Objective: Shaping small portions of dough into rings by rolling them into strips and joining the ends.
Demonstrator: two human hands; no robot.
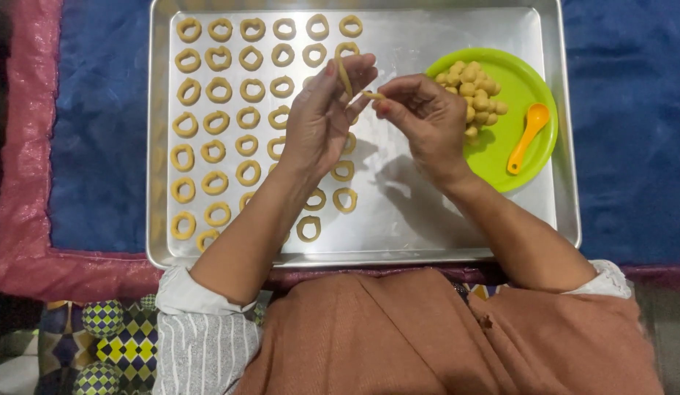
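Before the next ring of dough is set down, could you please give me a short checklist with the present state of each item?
1. Dough strip held by both the left hand and the right hand: ok.
2. Strip closed into a ring: not ok, its ends are apart.
3. Bare space on the metal tray for another ring: ok, open area on its right half.
4. Dough rings already laid in separate rows: ok.
5. Dough balls left on the green plate: ok, a heap remains.
6. Orange spoon clear of the hands: ok.
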